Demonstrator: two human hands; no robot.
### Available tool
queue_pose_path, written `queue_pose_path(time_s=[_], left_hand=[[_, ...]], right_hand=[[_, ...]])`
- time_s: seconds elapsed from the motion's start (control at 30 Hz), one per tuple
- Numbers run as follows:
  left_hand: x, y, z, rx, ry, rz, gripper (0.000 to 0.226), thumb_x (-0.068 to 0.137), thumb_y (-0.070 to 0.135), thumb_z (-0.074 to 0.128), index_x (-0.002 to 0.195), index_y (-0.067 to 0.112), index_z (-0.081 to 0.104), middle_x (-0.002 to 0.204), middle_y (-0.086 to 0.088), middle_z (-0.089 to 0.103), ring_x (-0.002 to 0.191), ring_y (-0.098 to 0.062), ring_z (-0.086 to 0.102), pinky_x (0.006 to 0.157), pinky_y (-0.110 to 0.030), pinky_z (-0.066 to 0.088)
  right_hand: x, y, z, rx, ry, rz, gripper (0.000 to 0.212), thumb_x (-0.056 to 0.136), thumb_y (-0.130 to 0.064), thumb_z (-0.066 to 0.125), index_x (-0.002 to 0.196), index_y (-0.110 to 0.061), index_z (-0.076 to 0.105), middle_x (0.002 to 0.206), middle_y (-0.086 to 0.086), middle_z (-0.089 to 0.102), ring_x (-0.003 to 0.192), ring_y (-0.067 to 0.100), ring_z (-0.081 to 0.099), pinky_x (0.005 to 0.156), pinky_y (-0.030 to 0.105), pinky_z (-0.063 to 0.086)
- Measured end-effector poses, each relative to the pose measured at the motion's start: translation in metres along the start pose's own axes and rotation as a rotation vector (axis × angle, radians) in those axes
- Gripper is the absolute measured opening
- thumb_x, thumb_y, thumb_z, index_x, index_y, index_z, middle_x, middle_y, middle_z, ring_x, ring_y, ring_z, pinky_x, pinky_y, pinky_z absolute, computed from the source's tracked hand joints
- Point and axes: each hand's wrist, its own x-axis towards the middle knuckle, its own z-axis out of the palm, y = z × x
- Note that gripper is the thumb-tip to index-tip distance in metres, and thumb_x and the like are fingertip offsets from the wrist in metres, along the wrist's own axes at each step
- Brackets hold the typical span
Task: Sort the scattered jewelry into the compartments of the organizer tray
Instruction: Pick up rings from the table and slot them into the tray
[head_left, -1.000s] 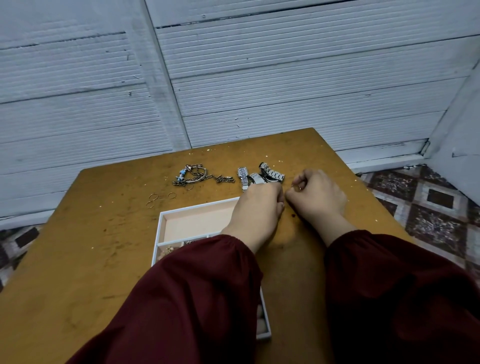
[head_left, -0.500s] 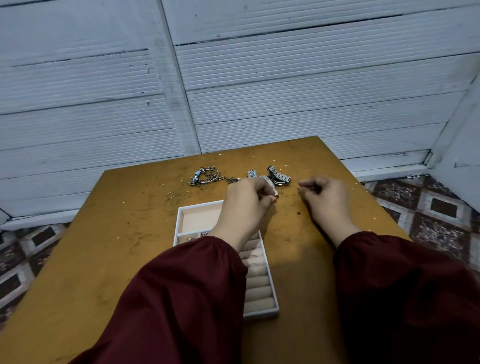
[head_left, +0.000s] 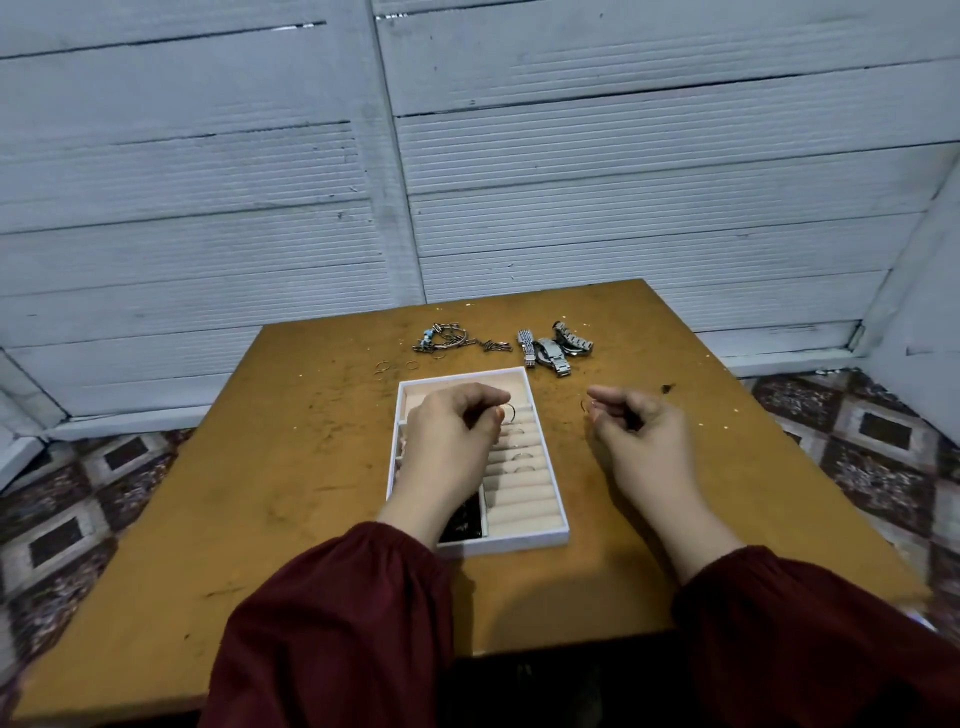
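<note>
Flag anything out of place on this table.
Nothing looks damaged or spilled. Unsorted pieces lie beyond the tray: a chain tangle, watches piled together, and loose rings off its far left corner. A dark scrap sits on the table right of the right hand; I cannot tell what it is.

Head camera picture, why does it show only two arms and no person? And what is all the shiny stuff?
The camera sits on the person's head and looks down, so you see only their own arms in red sleeves. There is no machine here, only two bare hands. The left hand pinches a ring above the white tray, over its soft rolls, where other rings already sit. The right hand pinches another thin ring beside the tray. At the far side of the brown table lie watches, a heap of chains and some loose small rings. They wait to be sorted into the tray.
</note>
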Motion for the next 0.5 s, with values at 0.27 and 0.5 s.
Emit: queue_pose_path(time_s=[0.27, 0.5], left_hand=[[-0.045, -0.01, -0.006, 0.07, 0.105, 0.103, 0.021, 0.088, 0.007, 0.062, 0.099, 0.021, 0.073, 0.09, 0.018, 0.063, 0.086, 0.007, 0.056, 0.076, -0.001, 0.04], [-0.065, -0.029, 0.001, 0.292, 0.202, 0.201, 0.016, 0.086, 0.022, 0.067, 0.101, 0.025, 0.072, 0.086, 0.016, 0.055, 0.094, -0.008, 0.044, 0.078, -0.024, 0.039]], right_hand=[[-0.046, -0.007, 0.008, 0.149, 0.012, 0.019, 0.029, 0.085, 0.001, 0.065, 0.086, -0.028, 0.069, 0.089, -0.003, 0.072, 0.082, 0.008, 0.066, 0.078, 0.025, 0.053], [-0.056, 0.008, 0.01, 0.158, 0.023, 0.08, 0.024, 0.084, -0.002, 0.068, 0.083, -0.026, 0.072, 0.086, -0.003, 0.073, 0.079, 0.011, 0.065, 0.076, 0.032, 0.052]])
